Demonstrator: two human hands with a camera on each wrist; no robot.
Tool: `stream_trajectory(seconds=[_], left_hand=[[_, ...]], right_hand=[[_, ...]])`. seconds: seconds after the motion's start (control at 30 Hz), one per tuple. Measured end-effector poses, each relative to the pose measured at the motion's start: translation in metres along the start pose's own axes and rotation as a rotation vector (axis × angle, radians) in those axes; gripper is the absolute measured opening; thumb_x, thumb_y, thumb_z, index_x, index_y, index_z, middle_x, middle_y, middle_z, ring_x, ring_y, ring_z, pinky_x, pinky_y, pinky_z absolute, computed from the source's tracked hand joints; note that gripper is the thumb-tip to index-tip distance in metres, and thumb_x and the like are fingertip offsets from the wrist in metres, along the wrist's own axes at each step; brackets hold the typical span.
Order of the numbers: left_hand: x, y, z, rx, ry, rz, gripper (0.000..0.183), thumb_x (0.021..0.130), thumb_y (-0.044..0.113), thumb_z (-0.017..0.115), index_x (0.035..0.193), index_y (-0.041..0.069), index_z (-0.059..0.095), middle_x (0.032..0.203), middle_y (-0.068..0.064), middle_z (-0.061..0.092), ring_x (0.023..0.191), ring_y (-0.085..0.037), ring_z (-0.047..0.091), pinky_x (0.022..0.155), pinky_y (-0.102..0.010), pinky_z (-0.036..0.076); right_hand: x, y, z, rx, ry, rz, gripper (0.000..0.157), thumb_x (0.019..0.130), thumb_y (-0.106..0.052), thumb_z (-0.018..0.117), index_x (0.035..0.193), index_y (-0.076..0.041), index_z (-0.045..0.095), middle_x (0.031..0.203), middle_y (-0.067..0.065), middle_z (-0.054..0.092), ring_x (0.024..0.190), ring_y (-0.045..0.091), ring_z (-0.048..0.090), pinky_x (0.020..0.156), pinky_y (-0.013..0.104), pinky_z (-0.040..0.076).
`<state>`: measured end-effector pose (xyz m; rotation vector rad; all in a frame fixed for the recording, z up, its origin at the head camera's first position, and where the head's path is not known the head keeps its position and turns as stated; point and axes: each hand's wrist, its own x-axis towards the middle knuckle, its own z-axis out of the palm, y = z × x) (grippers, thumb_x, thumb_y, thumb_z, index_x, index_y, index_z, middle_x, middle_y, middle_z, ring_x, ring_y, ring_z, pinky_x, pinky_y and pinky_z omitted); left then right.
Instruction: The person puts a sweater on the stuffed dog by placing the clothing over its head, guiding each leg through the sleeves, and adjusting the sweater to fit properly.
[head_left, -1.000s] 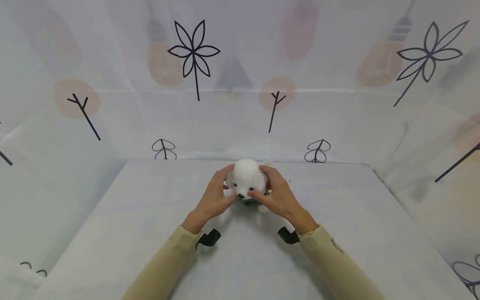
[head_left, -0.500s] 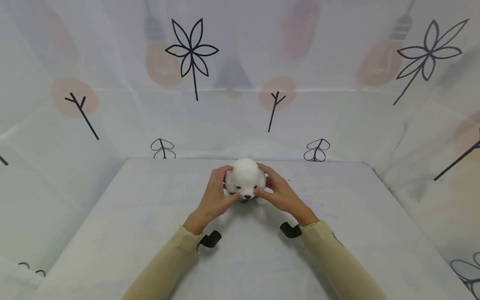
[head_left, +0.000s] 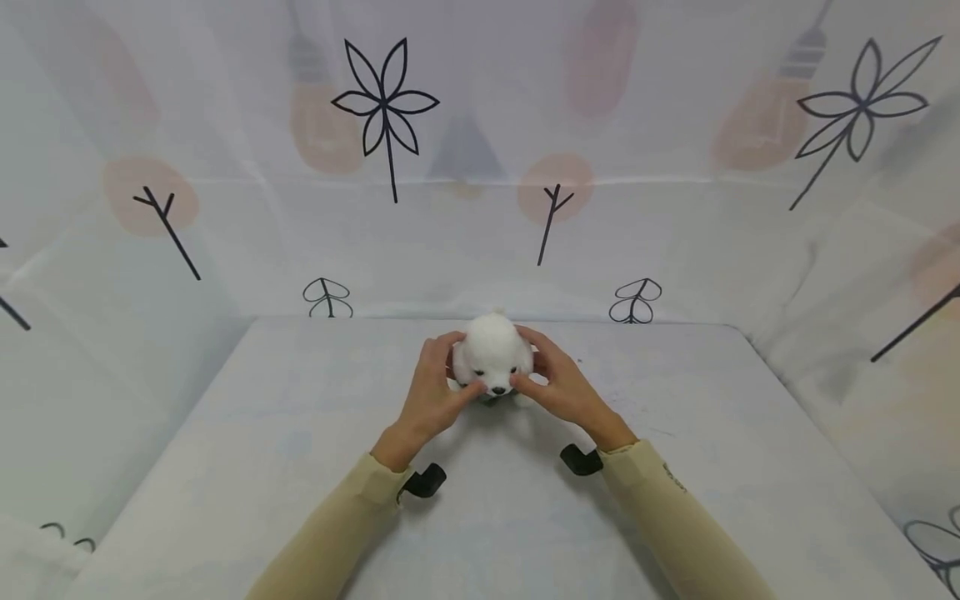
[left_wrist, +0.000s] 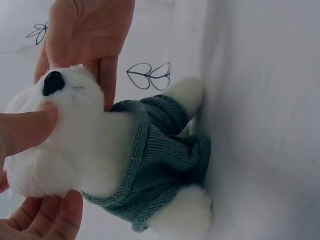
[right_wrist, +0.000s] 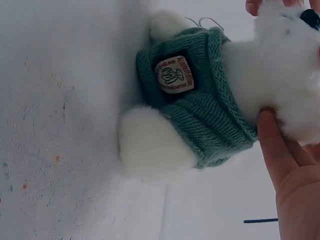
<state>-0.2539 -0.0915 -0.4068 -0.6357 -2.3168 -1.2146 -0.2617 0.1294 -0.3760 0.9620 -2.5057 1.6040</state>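
Between the two hands is a white plush dog, its face with black nose turned toward the head camera. A green knitted sweater covers its body, and a stitched patch shows on it in the right wrist view. The left hand grips one side of the head, thumb beside the muzzle. On the other side the right hand grips the head, its thumb also near the muzzle. The dog's paws are down at the table surface. Its back is hidden from the head view.
A white-covered table stretches under the arms. Behind it and at both sides hangs a pale cloth printed with line-drawn plants and orange blobs. Black wrist mounts stick out from both cream sleeves. Small coloured specks dot the tabletop in the right wrist view.
The dog's head has turned and straightened, its nose shifting from left of centre to the middle between the thumbs. Both hands keep their grip and have barely moved.
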Motion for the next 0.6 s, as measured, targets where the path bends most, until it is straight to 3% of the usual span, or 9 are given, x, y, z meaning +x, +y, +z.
stream_trajectory(seconds=[0.17,0.33,0.6], left_hand=[[0.001,0.001,-0.003,0.029,0.016,0.031,0.07,0.074,0.012,0.083,0.131,0.003,0.043,0.106,-0.015,0.046,0.088,-0.022,0.049,0.069,-0.037,0.053],[0.0,0.0,-0.008,0.053,0.001,0.04,0.07,0.074,0.016,0.083,0.131,0.004,0.045,0.104,-0.015,0.046,0.088,-0.025,0.049,0.069,-0.037,0.052],[-0.007,-0.005,-0.027,0.104,0.008,0.035,0.062,0.076,0.016,0.082,0.128,0.005,0.049,0.111,-0.019,0.047,0.089,-0.032,0.053,0.071,-0.043,0.052]], right_hand=[[0.003,0.009,0.001,-0.011,0.01,-0.019,0.068,0.088,-0.006,0.068,0.147,-0.008,0.033,0.144,0.016,0.038,0.117,0.034,0.055,0.091,0.051,0.047],[0.002,0.033,0.002,-0.067,0.026,0.0,0.072,0.088,-0.019,0.071,0.148,-0.022,0.032,0.145,0.007,0.038,0.115,0.03,0.057,0.09,0.052,0.047],[-0.009,0.032,-0.018,-0.206,0.05,-0.026,0.067,0.087,-0.027,0.07,0.145,-0.024,0.036,0.141,0.006,0.043,0.111,0.026,0.06,0.092,0.045,0.048]])
